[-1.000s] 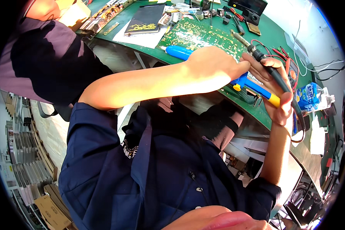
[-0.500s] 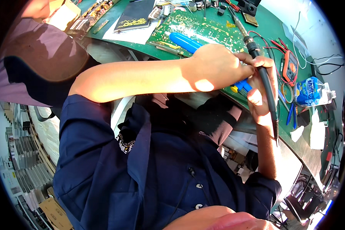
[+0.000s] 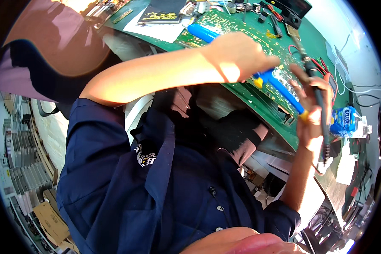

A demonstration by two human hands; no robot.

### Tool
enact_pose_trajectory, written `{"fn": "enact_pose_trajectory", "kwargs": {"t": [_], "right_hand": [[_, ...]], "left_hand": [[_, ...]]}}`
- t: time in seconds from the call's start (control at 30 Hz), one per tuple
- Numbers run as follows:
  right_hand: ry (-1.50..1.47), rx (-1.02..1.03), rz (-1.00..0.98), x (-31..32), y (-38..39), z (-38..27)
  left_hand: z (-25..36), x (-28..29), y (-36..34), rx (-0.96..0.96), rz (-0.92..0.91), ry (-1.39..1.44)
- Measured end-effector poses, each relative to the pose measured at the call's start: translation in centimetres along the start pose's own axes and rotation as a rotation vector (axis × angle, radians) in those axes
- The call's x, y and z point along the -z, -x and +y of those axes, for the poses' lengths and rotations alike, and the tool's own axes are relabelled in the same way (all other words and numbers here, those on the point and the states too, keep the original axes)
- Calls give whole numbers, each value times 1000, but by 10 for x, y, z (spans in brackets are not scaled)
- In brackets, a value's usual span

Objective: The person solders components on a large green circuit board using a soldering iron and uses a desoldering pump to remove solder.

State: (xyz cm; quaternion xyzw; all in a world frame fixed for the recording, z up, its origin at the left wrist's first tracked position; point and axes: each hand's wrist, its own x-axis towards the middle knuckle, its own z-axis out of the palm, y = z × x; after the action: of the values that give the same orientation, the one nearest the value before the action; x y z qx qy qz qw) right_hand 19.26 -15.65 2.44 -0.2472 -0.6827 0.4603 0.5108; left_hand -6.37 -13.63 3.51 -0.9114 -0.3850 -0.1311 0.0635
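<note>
My left hand [image 3: 237, 55] is closed round a blue desoldering pump [image 3: 205, 34] with yellow parts, held slanting above the near side of a green circuit board [image 3: 252, 30]. The pump's lower blue section runs down to a yellow end beside the thumb of my right hand [image 3: 313, 106]. In that hand is a soldering iron [image 3: 310, 67] with a dark handle, its metal shaft pointing up and away past the board's right side. Some right fingers stretch out, blurred by motion. Whether the right thumb presses the pump's yellow end, I cannot tell.
A dark notebook [image 3: 161, 12] lies on white paper at the far left of the green bench. Right of my right hand are a blue-labelled bottle [image 3: 345, 122], an orange multimeter [image 3: 333, 86] partly hidden, and several cables. A person in purple [image 3: 63, 38] sits close at left.
My right hand has moved right and slightly down with the soldering iron, away from my left hand. More of the pump's lower section now shows between them. My left hand has risen slightly.
</note>
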Motion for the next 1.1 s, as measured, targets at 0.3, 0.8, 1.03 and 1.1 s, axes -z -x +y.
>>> {"fn": "enact_pose_trajectory", "kwargs": {"t": [0.3, 0.8, 1.03, 1.1], "right_hand": [[164, 109, 311, 80, -13, -7], [250, 52, 293, 75, -11, -13], [299, 56, 262, 73, -12, -12], [289, 74, 245, 75, -12, -13]], "left_hand": [[-189, -4, 34, 602, 255, 324], [-266, -59, 2, 98, 527, -164], [-187, -72, -119, 120, -279, 286], [-193, -83, -131, 205, -427, 262]]}}
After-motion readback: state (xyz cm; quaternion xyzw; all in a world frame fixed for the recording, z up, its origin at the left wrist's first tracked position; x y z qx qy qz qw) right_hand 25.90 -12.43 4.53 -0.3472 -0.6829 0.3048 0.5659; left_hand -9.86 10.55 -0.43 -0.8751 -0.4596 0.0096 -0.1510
